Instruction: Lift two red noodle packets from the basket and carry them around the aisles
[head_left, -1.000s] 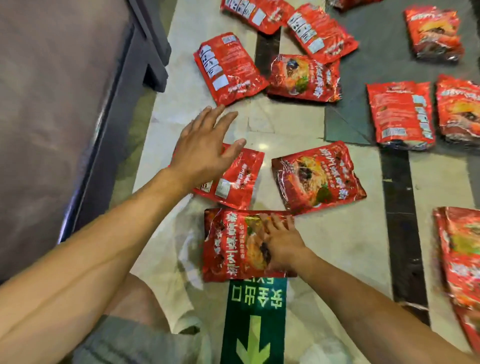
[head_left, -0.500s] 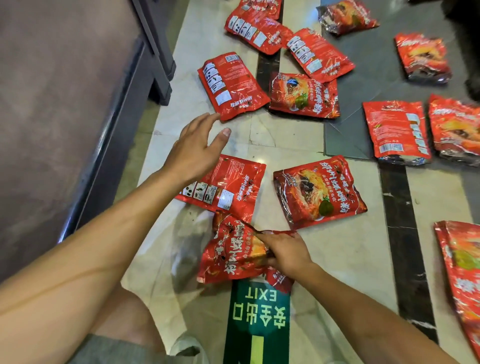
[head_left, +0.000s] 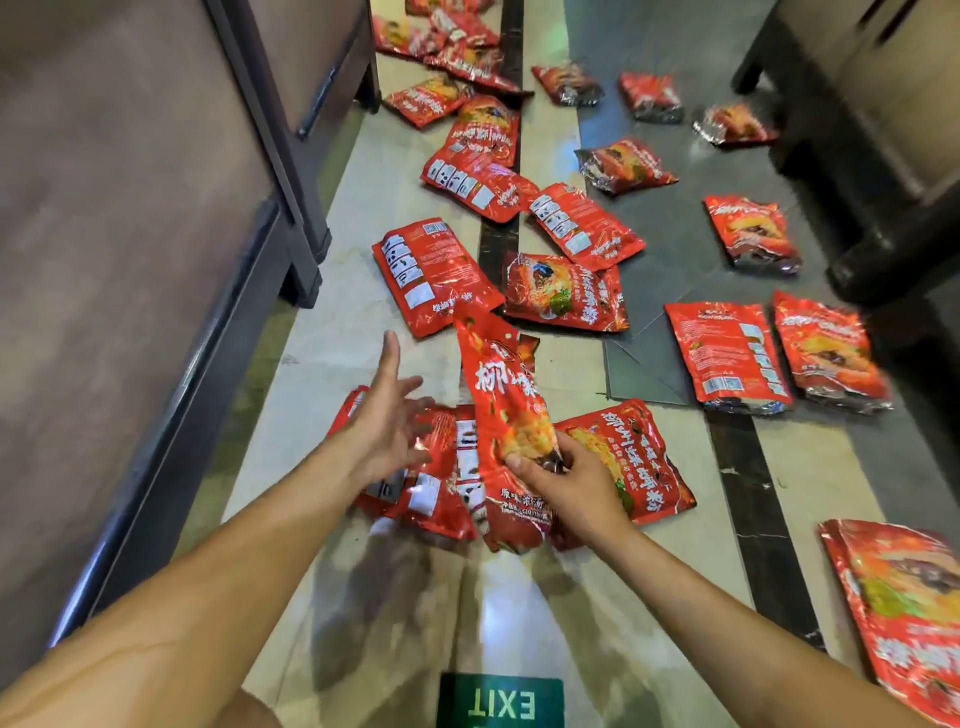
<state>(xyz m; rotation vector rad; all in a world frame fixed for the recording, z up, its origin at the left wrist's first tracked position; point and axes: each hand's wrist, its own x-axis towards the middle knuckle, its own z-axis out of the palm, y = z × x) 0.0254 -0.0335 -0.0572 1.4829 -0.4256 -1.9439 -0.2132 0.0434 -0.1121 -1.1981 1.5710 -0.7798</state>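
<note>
Fingers of the right hand (head_left: 571, 480) curl round the lower part of a red noodle packet (head_left: 501, 405), pinching it so that it stands lifted and tilted above the floor (head_left: 322, 364), its top end leaning away from the person. Just left of this held packet the left hand (head_left: 387, 421) hovers with fingers spread and straight, gripping nothing, palm turned toward the packet and close to it without clear contact. Beneath the left hand a back-side-up packet (head_left: 426, 493) lies flat on the floor, its white label panels showing. Right of the held packet, partly under the right hand, a front-side-up packet (head_left: 639, 457) lies flat. Beyond the held packet many more red packets (head_left: 566, 291) are scattered along the floor, some face up, some face down. Nearer the person than the held packet, a green EXIT sign (head_left: 501, 701) is set in the floor. Left of the held packet runs a dark cabinet (head_left: 130, 260).
</note>
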